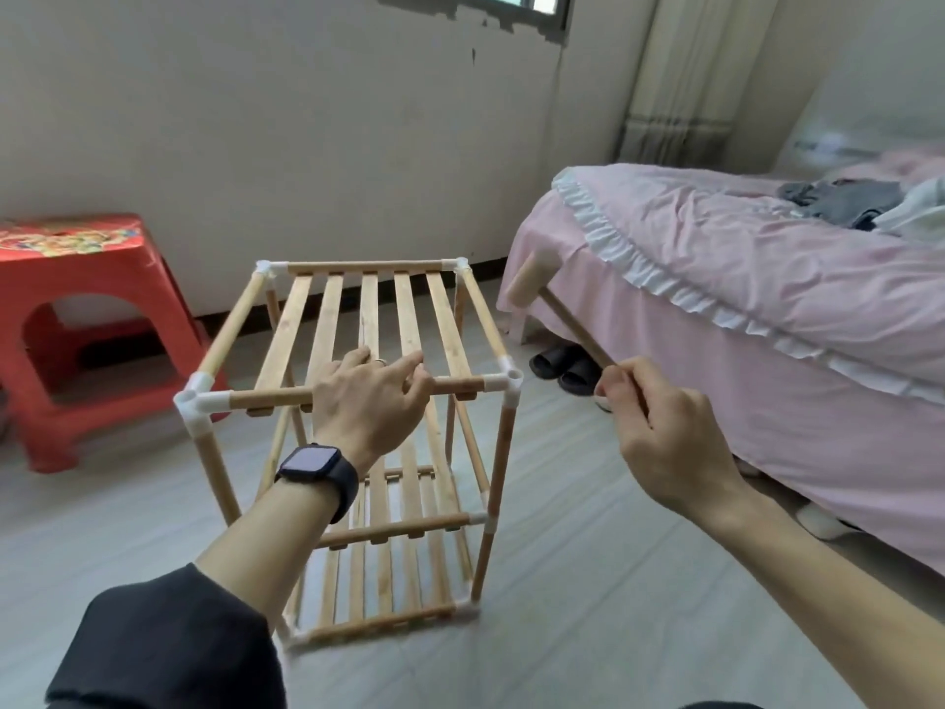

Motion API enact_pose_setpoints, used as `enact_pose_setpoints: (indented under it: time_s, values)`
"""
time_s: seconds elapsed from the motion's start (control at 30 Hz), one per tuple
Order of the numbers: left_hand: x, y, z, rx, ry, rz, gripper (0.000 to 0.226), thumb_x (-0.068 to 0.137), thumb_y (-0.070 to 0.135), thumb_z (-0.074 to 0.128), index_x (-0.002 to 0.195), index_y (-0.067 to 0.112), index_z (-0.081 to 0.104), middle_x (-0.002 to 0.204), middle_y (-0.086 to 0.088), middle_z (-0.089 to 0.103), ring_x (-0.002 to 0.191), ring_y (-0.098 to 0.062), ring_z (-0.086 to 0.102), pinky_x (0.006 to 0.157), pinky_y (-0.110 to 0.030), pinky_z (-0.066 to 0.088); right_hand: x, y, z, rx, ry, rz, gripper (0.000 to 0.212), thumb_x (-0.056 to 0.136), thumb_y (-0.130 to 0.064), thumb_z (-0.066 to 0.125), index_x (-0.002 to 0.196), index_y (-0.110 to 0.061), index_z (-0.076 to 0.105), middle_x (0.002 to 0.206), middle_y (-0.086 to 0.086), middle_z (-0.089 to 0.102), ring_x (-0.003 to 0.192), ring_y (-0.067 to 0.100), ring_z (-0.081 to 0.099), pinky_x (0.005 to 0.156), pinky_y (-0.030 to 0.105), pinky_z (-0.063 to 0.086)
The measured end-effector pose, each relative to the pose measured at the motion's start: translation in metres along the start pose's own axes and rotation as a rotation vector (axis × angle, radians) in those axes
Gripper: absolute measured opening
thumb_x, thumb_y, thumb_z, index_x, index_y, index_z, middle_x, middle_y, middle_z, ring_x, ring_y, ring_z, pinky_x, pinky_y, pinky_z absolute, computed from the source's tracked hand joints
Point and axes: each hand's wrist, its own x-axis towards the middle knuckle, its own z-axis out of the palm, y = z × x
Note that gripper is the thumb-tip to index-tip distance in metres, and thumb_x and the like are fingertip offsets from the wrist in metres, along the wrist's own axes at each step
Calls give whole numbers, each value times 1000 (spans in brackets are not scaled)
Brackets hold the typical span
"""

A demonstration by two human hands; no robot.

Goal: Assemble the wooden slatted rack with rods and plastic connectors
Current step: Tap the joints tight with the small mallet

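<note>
Rack [369, 309] stands upright on the floor [588, 580], three slatted tiers, white connectors at the corners. Left grip [368, 399] is open, fingers spread over the top tier's front rod [271, 399] and slats. Right grip [659, 432] is curled round the handle of a wooden mallet [529, 286]. The mallet head is raised right of the rack's top, apart from it, beside the bed [741, 258].

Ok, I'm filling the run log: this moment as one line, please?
left hand rests on rack top | right hand grips mallet, raised right of rack | rack upright on floor
</note>
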Motion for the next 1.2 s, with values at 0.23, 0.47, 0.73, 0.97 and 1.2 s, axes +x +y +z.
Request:
enact_pose_setpoints:
  time_s: [0.23, 0.47, 0.73, 0.97, 1.2]
  values:
    - [7, -9, -13, 24, -63, -31, 54, 96, 52, 19, 137, 49, 55, 153, 0, 48, 143, -21, 37, 110, -48, 30, 3, -4, 10, -140, -176, 123, 35, 104, -40, 44, 80, -19, 58, 56, -3, 56, 61, 19, 56, 62, 41, 45]
    - [-11, -96, -66, -20, -211, 59, 65, 89, 54, 11, 148, 51, 39, 167, 8, 16, 150, -14, 20, 120, -42, 21, 23, -27, 34, 77, -174, 195, 33, 105, -38, 46, 84, -21, 64, 64, -1, 63, 68, 15, 59, 62, 32, 43]
    - [-1, -151, -107, 127, -502, -182, 48, 87, 33, 34, 111, 65, 62, 146, 14, 48, 137, -17, 42, 111, -45, 40, 38, -48, 54, 109, -225, 157, 31, 106, -35, 44, 90, -19, 65, 73, 2, 66, 73, 14, 59, 65, 30, 43]
    - [29, -26, -68, -177, -589, -159, 101, 80, 88, 42, 159, 29, 22, 162, -9, 32, 145, -33, 32, 115, -54, 31, 49, -41, 49, 8, -220, 137, 33, 106, -36, 42, 92, -16, 64, 72, 3, 66, 70, 19, 60, 64, 35, 44]
    - [39, 30, -11, 82, -383, -308, 81, 90, 37, 56, 158, 22, 15, 164, -10, 20, 151, -45, 8, 108, -80, 13, 73, -27, 31, -36, -112, 138, 32, 107, -36, 39, 95, -18, 62, 78, -7, 65, 75, 15, 57, 71, 39, 44]
